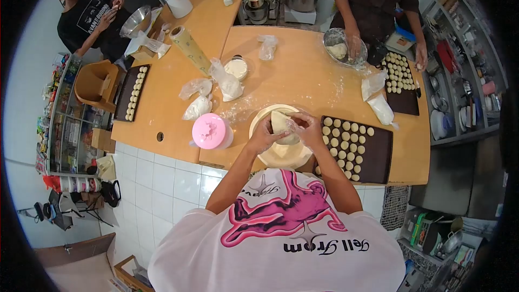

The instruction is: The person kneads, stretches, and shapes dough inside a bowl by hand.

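Both of my hands hold a lump of pale dough (281, 124) above a cream-coloured bowl (260, 154) at the table's near edge. My left hand (263, 136) is wrapped round the dough's left side, and my right hand (308, 130) pinches it on the right, with white flour on the fingers. Just right of the bowl lies a dark tray (378, 157) with several rows of small round dough pieces (345, 144). A pink-lidded container (212, 131) stands to the left of the bowl.
Flour bags (230, 84), a small bowl of white powder (236, 68) and a wrap roll (189, 50) lie beyond. Two people work across the table, one at a metal bowl (331, 38) near a filled tray (403, 100). Another tray (123, 97) sits far left.
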A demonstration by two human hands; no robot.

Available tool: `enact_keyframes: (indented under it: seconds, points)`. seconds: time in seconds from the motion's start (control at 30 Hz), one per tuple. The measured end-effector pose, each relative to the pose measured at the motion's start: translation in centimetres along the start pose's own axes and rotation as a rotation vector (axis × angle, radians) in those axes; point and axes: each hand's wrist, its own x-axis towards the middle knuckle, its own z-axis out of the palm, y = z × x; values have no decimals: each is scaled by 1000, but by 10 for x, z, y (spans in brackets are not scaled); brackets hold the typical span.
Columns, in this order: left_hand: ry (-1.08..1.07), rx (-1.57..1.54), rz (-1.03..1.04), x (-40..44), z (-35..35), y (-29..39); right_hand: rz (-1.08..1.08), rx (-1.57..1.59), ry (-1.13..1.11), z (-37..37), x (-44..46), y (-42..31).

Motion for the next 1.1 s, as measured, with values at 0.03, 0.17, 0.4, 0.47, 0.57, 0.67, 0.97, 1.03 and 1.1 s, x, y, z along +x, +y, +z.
enact_keyframes:
  seconds: [0.03, 0.17, 0.4, 0.47, 0.57, 0.67, 0.97, 1.03, 1.1]
  points:
    - [1, 1, 5, 0, 0, -2, -50, -102, 12, 0, 2, 1]
    - [-17, 31, -3, 0, 1, -2, -164, -347, -5, -6, 3, 5]
    - [-20, 24, 43, 1, 6, 3, 19, -135, -62, 1, 6, -13]
    - [-20, 74, 30, 0, 7, 3, -84, -401, -85, -4, 8, -9]
    - [-42, 140, 21, 2, 3, -1, -145, -371, -77, -7, 9, -2]
    - [-30, 203, 10, 3, -1, -10, 104, -60, -19, 0, 9, -5]
    - [-58, 242, 47, 6, -7, -29, 93, -74, -121, -4, 19, 11]
    - [31, 128, -38, 7, -9, -29, 231, 288, -102, -6, 18, -7]
    - [230, -230, -149, 6, -5, -28, 366, 432, -147, -8, 17, -10]
